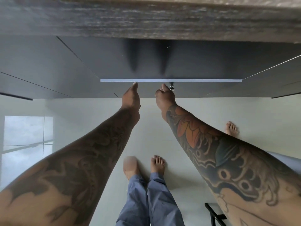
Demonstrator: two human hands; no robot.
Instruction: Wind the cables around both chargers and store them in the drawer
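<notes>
1. The drawer (171,80) is seen from above, below the wooden countertop (146,18); only the pale top edge of its front shows, lying nearly flush with the dark cabinet faces on either side. It is judged to be shut or almost shut.

2. The right hand (165,95) is held just below that pale edge, its fingers curled at the small metal knob (172,87). The knob appears to be pinched, though the contact is partly hidden by the knuckles and cannot be confirmed.

3. The left hand (131,97) is placed to the left of the knob, with fingers straight and together and a fingertip touching the drawer's top edge. Nothing is held in it.

4. Neither charger nor cable is visible anywhere; whether they lie inside the drawer or up on the countertop cannot be told.

5. The step in hand is judged to be moving the drawer by its knob. A straight pull or push along the drawer's travel is advised, so that the front is not twisted on its runners.

6. The left fingertips are best kept on the front face, clear of the gap beside the pale edge, where they could be caught.

7. A slow, even motion is recommended, as a small knob is easily slipped from a two-finger pinch.
</notes>
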